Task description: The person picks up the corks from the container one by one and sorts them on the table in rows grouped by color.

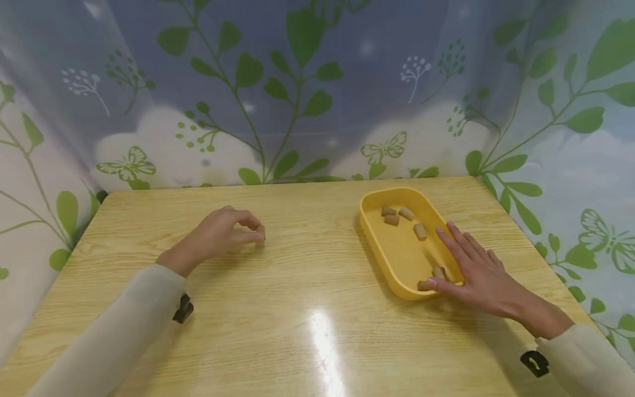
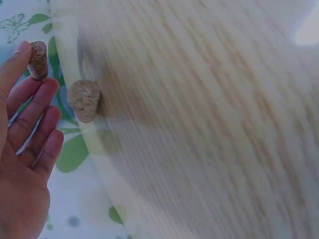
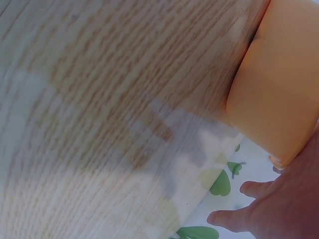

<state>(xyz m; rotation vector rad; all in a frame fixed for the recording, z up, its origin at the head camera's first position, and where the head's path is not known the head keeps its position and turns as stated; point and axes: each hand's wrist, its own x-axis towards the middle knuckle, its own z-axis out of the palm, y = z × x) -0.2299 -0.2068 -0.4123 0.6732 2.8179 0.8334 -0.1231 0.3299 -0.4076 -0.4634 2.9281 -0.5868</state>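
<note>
- One tabletop (image 1: 307, 242), flat, of pale yellow wood grain, with a white streak of glare in the middle of the near part.
- One tray (image 1: 394, 248), yellow, smooth and plastic-looking, oblong with rounded corners and a raised wall; set near the tabletop's right edge, with one end close to the far edge.
- At least six corks (image 1: 420, 231) inside the tray: three close together at the far end, one just nearer, at least two at the near end, partly covered by a thumb. Cannot tell the exact count there.
- Two more corks by the left hand (image 1: 218, 237): one pinched cork (image 2: 38, 60), and one loose cork (image 2: 84, 99) near the fingers, low by the tabletop. Cannot tell contact between loose cork and fingers.
- Brown, grainy, flecked surface on the corks; short, stubby, tapered shape on these last two.
- Left hand over the left half of the tabletop, towards the far edge; grip closed on the pinched cork, between thumb and index fingertip.
- Right hand (image 1: 481, 275) at the tray's near right corner, by the tabletop's right edge; grip slack, fingers spread and extended, thumb over the near corks.
- Two pale sleeves (image 1: 114, 331), one per arm.
- Two small black clips (image 1: 183, 309), one at each wrist.
- Printed cloth (image 1: 347, 127) along far, left and right edges: green leaves, butterflies, blue and white ground.
</note>
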